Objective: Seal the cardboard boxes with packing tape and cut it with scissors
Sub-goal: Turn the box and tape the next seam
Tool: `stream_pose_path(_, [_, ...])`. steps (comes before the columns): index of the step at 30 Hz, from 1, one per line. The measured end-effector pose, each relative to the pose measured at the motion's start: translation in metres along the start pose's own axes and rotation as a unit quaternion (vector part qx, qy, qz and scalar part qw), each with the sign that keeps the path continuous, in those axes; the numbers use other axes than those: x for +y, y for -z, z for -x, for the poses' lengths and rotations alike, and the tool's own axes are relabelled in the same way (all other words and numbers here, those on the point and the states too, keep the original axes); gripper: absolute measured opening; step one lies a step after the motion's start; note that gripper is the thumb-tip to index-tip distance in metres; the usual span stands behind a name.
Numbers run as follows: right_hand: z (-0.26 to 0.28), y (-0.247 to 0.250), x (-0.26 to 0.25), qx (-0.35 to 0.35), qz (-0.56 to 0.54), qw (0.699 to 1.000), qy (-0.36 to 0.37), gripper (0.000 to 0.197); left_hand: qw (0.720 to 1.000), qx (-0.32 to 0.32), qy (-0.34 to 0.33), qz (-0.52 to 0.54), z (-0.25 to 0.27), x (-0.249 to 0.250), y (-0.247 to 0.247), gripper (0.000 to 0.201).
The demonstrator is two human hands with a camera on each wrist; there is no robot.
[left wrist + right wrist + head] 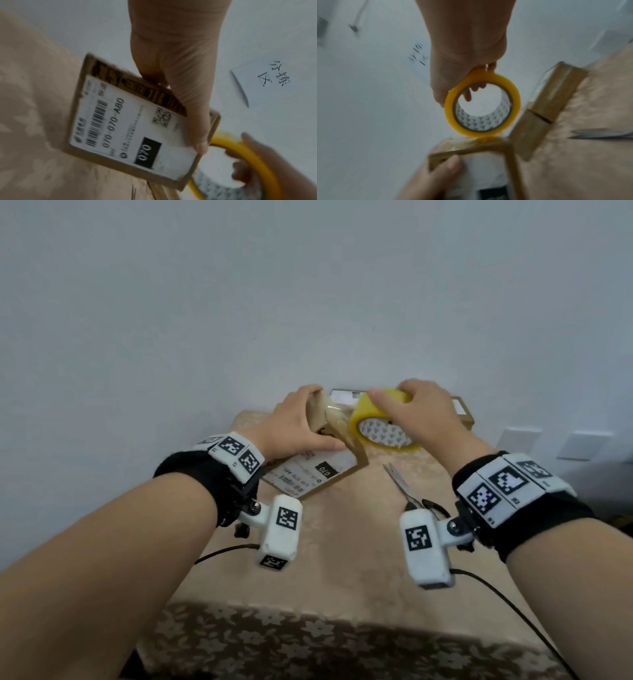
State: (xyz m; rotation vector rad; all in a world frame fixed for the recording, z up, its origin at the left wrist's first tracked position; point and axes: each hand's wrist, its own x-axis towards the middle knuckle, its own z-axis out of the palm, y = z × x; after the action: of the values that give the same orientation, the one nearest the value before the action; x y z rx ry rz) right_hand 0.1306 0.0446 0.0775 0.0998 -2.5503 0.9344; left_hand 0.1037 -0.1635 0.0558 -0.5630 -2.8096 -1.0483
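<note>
A small cardboard box with a white shipping label stands tilted on edge on the table. My left hand grips it, thumb on the label and fingers round the far side. My right hand holds a yellow tape roll against the box's upper edge, fingers through its core. A shiny strip of tape lies over that edge by the roll. The scissors lie closed on the cloth, right of the box and under my right wrist.
A second cardboard box sits at the back against the wall, behind the roll. The table wears a beige floral cloth, and its front edge is near me. A handwritten paper note hangs on the wall. Cables trail from both wrist cameras.
</note>
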Motion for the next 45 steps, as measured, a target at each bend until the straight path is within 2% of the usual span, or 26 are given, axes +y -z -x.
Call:
stream_pose_path(2, [-0.009, 0.012, -0.023, 0.066, -0.054, 0.995, 0.045, 0.038, 0.991, 0.035, 0.012, 0.131, 0.004, 0.000, -0.003, 0.100])
stream_pose_path(4, [-0.016, 0.019, -0.041, 0.112, -0.103, 0.986, 0.067, 0.032, 0.964, 0.037, 0.026, 0.263, 0.012, -0.005, -0.015, 0.105])
stream_pose_path(6, [-0.017, 0.019, -0.050, 0.087, -0.091, 0.990, 0.070, 0.036, 0.944, 0.024, 0.042, 0.327, 0.021, -0.016, -0.029, 0.106])
stream_pose_path(9, [-0.010, 0.001, -0.053, -0.004, -0.024, 0.998, 0.063, 0.048, 0.957, -0.020, 0.054, 0.284, 0.033, -0.028, -0.033, 0.097])
stream_pose_path(13, [-0.012, -0.012, -0.065, -0.021, 0.015, 0.998, 0.055, 0.054, 0.985, -0.068, 0.051, 0.148, 0.027, -0.033, -0.013, 0.104])
stream_pose_path(15, [-0.020, -0.009, -0.073, -0.043, 0.019, 0.998, 0.043, 0.056, 0.989, -0.083, 0.031, 0.115, 0.020, -0.024, -0.007, 0.105])
stream_pose_path(18, [-0.032, -0.003, -0.083, -0.074, 0.032, 0.997, 0.022, 0.059, 0.993, -0.092, -0.003, 0.069, 0.009, -0.013, -0.011, 0.083])
stream_pose_path(22, [-0.043, 0.009, -0.083, -0.090, 0.001, 0.996, -0.021, 0.061, 0.994, -0.101, 0.029, 0.016, 0.004, -0.015, -0.004, 0.080])
stream_pose_path(24, [-0.047, 0.017, -0.081, -0.105, 0.022, 0.993, -0.039, 0.060, 0.993, -0.113, 0.027, -0.012, 0.005, -0.022, 0.002, 0.080])
stream_pose_path(28, [-0.049, 0.027, -0.066, -0.142, 0.140, 0.978, -0.060, 0.053, 0.991, -0.134, 0.030, -0.001, 0.009, -0.032, 0.009, 0.093])
stream_pose_path(31, [-0.041, 0.029, -0.041, -0.174, 0.139, 0.968, -0.113, 0.046, 0.989, -0.145, 0.033, -0.012, 0.008, -0.028, 0.008, 0.086])
stream_pose_path(34, [-0.032, 0.023, -0.015, -0.183, 0.112, 0.965, -0.149, 0.056, 0.988, -0.152, 0.032, -0.020, 0.005, -0.024, 0.006, 0.082])
stream_pose_path(37, [-0.023, 0.016, 0.004, -0.199, 0.135, 0.959, -0.147, 0.059, 0.986, -0.161, 0.042, -0.018, 0.002, -0.028, 0.004, 0.086])
stream_pose_path(42, [-0.010, 0.004, 0.024, -0.197, 0.078, 0.966, -0.147, 0.059, 0.985, -0.165, 0.038, -0.018, -0.001, -0.031, 0.003, 0.094])
stream_pose_path(45, [-0.008, -0.007, 0.030, -0.205, 0.089, 0.965, -0.138, 0.060, 0.984, -0.165, 0.048, -0.037, -0.002, -0.032, 0.002, 0.095])
